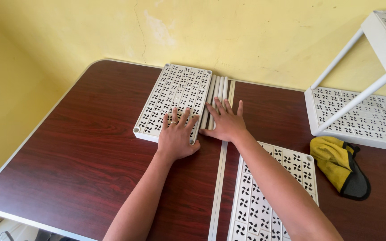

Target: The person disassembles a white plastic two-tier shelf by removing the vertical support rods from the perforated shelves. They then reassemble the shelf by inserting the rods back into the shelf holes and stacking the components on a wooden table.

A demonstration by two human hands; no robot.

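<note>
Two bare hands lie flat on a dark red wood-grain table [81, 160], and a good deal around them is cut off or covered. The near shelf panel [264, 209] runs out of the bottom edge and the right forearm crosses over its left side, so its full shape cannot be seen. At the far right a white shelf rack [362, 116] is only partly in view, its upper tier clipped by the corner and its thin posts slanting down to the lower tier. The bundle of pale tubes [217, 91] lies along the table's middle seam, its near ends hidden under the right hand, so I cannot tell how many there are. The left hand [175, 136] rests palm down on the near edge of the white perforated panel [175, 98], which lies flat toward the wall at the back centre of the table; the fingers [185, 117] are spread wide and straight, pressing on the surface and gripping nothing, with a ring on one of them. The right hand [226, 122] is likewise open and flat, its fingers fanned across the tubes just beside the panel's right edge, touching them without closing round any. A crumpled yellow and black cloth [340, 167] lies well apart to the right, near the rack's lower tier.
</note>
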